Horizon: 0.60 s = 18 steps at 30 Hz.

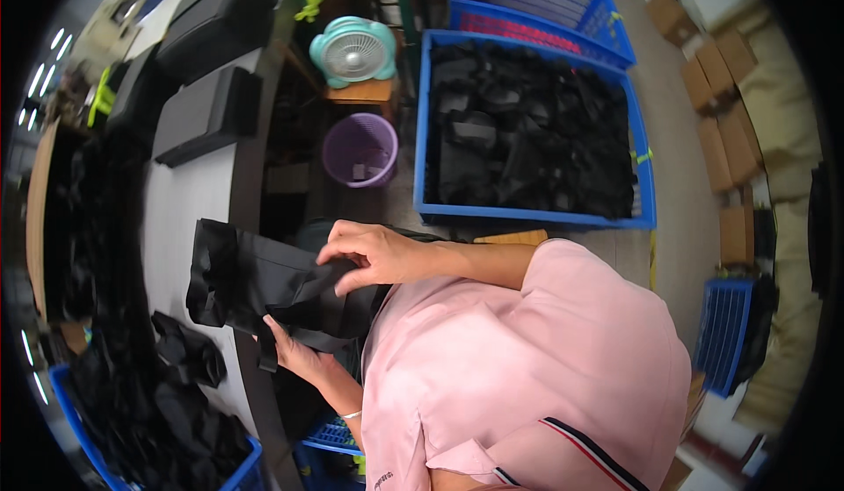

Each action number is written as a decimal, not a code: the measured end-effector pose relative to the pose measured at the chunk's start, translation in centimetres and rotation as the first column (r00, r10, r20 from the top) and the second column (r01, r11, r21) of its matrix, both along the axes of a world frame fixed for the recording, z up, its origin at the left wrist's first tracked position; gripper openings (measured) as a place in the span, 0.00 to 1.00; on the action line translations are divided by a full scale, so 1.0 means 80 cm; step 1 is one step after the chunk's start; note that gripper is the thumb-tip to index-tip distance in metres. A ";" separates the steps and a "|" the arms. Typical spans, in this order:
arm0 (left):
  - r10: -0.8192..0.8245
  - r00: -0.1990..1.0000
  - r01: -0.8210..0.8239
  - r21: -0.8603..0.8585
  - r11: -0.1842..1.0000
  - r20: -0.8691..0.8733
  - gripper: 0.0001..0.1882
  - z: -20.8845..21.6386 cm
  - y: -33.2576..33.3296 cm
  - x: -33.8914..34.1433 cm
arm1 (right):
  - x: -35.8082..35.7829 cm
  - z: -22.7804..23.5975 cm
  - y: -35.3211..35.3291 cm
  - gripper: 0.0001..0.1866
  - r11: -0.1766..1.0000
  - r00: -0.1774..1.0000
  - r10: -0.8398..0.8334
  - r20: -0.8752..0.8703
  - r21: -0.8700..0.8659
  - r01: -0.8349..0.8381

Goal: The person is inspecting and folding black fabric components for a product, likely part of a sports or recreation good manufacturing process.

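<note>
Handling rec.: I'd keep the L hand (pixel 299 355) firm, fabric taut, & work the R fingers w/o snagging the strap (pixel 267 355). Obs.: L hand grips the black fabric bag (pixel 259 267) by its edge, strap just beside the thumb; bulk lies beyond & right of that grip. R hand (pixel 382 255) over bag, thumb & fingers parted; contact unconfirmed.

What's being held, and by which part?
A black fabric piece, held by the left hand at its lower edge in the picture. Whether the right hand grips too can't be told.
</note>
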<state>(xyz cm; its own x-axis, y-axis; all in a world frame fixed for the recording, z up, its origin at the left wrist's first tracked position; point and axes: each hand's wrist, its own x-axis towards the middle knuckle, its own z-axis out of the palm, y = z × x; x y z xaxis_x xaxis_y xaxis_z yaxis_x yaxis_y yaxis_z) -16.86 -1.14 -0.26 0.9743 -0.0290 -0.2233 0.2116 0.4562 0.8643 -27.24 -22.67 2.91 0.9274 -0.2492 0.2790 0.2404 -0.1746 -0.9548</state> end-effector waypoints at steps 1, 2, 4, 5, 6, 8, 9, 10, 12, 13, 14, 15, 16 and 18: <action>-0.089 0.996 0.089 -0.009 0.996 0.026 0.23 -0.004 0.000 0.003 | 0.000 -0.003 0.000 0.14 0.983 0.990 -0.133 0.055 -0.123 0.139; -0.057 0.997 0.056 0.017 0.998 0.061 0.18 -0.010 -0.014 0.000 | -0.005 -0.009 -0.011 0.13 0.938 0.964 -0.258 0.066 -0.223 0.266; -0.043 0.995 0.040 0.041 0.998 0.085 0.20 -0.012 -0.029 0.000 | -0.015 -0.017 -0.017 0.10 0.861 0.910 -0.385 0.156 -0.294 0.415; -0.032 0.997 0.029 0.049 0.998 0.070 0.21 -0.011 -0.039 -0.002 | -0.023 -0.020 -0.021 0.10 0.799 0.883 -0.440 0.162 -0.379 0.467; -0.069 0.991 0.067 0.024 0.997 0.117 0.21 -0.009 -0.050 -0.004 | -0.030 -0.023 -0.027 0.10 0.795 0.877 -0.449 0.172 -0.371 0.480; -0.057 0.997 0.052 0.085 0.995 0.052 0.21 -0.001 -0.070 -0.007 | -0.047 -0.024 -0.035 0.16 0.738 0.898 -0.420 0.127 -0.529 0.420; -0.088 0.994 0.082 0.098 0.992 0.058 0.22 0.005 -0.079 -0.009 | -0.055 -0.024 -0.036 0.16 0.735 0.887 -0.427 0.179 -0.503 0.455; -0.087 0.995 0.080 0.115 0.990 0.055 0.22 0.010 -0.089 -0.010 | -0.062 -0.024 -0.040 0.20 0.827 0.871 -0.486 0.063 -0.289 0.482; -0.124 0.982 0.121 0.031 0.992 0.145 0.22 0.016 -0.112 -0.016 | -0.072 -0.030 -0.043 0.25 0.857 0.854 -0.515 -0.067 -0.054 0.513; -0.168 0.979 0.156 0.108 0.982 0.114 0.24 0.016 -0.124 -0.021 | -0.075 -0.035 -0.045 0.28 0.867 0.886 -0.385 -0.260 0.226 0.444; -0.226 0.973 0.219 0.145 0.965 0.039 0.24 0.011 -0.137 -0.033 | -0.078 -0.045 -0.046 0.32 0.776 0.896 -0.201 -0.395 0.495 0.392; -0.338 0.940 0.330 0.140 0.933 0.036 0.25 0.008 -0.149 -0.046 | -0.085 -0.057 -0.051 0.35 0.605 0.916 -0.005 -0.401 0.728 0.322; -0.456 0.888 0.455 0.258 0.853 -0.059 0.25 0.008 -0.158 -0.047 | -0.078 -0.071 -0.050 0.32 0.458 0.942 -0.114 -0.315 0.825 0.331; -0.699 0.715 0.685 0.193 0.703 0.009 0.30 0.003 -0.168 -0.059 | -0.090 -0.109 -0.072 0.28 0.154 0.734 -0.306 -0.606 0.730 0.666</action>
<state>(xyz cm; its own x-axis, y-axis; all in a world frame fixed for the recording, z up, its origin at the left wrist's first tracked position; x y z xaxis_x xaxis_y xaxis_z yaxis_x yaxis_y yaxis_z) -21.60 -14.59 0.00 0.7082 -0.6722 -0.2157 0.3415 0.0587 0.9381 -34.41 -28.44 -5.83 0.4787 -0.5846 -0.6551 0.1850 0.7965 -0.5756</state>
